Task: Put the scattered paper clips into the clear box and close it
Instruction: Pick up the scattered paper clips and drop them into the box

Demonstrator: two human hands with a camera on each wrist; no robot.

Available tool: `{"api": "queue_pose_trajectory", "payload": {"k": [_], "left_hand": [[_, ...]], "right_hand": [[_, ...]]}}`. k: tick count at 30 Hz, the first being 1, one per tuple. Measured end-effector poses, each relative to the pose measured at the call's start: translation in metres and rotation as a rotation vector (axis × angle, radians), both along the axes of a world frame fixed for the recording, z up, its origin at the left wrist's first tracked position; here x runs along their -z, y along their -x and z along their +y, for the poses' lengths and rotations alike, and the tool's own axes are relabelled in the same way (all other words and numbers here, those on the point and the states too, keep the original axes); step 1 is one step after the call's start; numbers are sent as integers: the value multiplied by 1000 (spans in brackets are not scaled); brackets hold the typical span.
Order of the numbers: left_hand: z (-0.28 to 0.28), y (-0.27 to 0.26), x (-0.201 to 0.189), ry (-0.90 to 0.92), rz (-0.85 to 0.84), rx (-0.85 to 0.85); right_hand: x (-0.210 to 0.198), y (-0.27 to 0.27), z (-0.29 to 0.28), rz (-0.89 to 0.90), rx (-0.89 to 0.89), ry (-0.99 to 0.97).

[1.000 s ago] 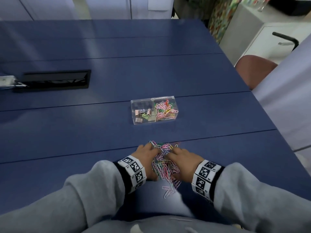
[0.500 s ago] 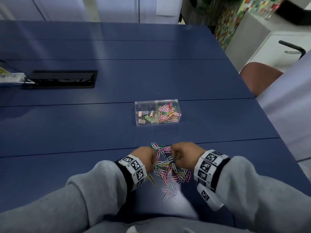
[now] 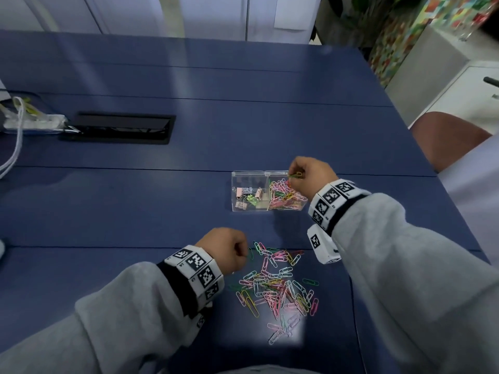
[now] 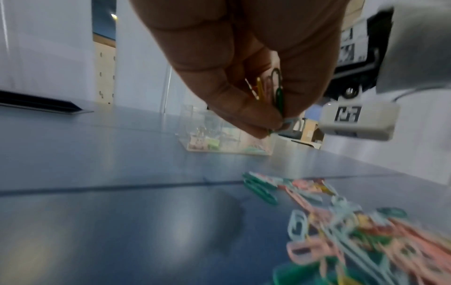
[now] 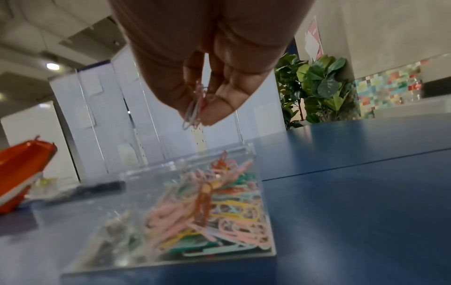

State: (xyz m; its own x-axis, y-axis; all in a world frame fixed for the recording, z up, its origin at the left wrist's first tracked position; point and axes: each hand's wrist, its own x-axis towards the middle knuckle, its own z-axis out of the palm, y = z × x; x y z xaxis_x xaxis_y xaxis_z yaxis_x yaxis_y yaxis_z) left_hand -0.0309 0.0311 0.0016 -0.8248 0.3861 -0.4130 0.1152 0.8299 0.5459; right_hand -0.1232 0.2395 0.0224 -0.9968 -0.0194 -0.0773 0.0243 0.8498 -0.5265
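A clear two-compartment box (image 3: 249,177) stands open on the blue table; its right half holds coloured paper clips (image 3: 286,195), its left half small binder clips (image 3: 247,195). My right hand (image 3: 298,174) hovers over the right compartment and pinches a few clips (image 5: 194,108) above the box (image 5: 267,239). A loose pile of coloured paper clips (image 3: 278,287) lies on the table near me. My left hand (image 3: 241,252) hangs just left of the pile, fingers curled round a few clips (image 4: 278,92). The box's lid stands up behind it, hard to make out.
A black cable hatch (image 3: 121,128) is set into the table at the far left, with a white power strip and cord (image 3: 32,121) beside it. A brown chair (image 3: 445,139) stands past the right edge. An orange object (image 5: 22,171) shows left of the box.
Both hands left the pile with clips in them. My right hand rose and travelled forward to above the box's right compartment. My left hand lifted a little beside the pile.
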Motion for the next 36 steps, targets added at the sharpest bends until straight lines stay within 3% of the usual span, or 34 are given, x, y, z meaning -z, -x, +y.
{"api": "queue_pose_trajectory", "payload": {"k": [5, 13, 18, 23, 27, 29, 33, 36], "left_hand": [[14, 34, -22, -93, 147, -112], [68, 102, -24, -180, 210, -234], [83, 123, -18, -134, 179, -225], [72, 106, -15, -49, 235, -126], [48, 69, -18, -83, 230, -75], [36, 46, -17, -57, 157, 3], [19, 1, -2, 160, -44, 223], [14, -21, 18, 250, -105, 284]], "right_hand": [[20, 10, 0, -111, -109, -169], [10, -31, 33, -44, -5, -21], [11, -80, 54, -149, -3, 28], [30, -121, 61, -292, -61, -19], [37, -145, 54, -449, -173, -132], [38, -153, 47, -479, -226, -168], [43, -165, 36, -541, -259, -145], [47, -173, 27, -557, -284, -180]]}}
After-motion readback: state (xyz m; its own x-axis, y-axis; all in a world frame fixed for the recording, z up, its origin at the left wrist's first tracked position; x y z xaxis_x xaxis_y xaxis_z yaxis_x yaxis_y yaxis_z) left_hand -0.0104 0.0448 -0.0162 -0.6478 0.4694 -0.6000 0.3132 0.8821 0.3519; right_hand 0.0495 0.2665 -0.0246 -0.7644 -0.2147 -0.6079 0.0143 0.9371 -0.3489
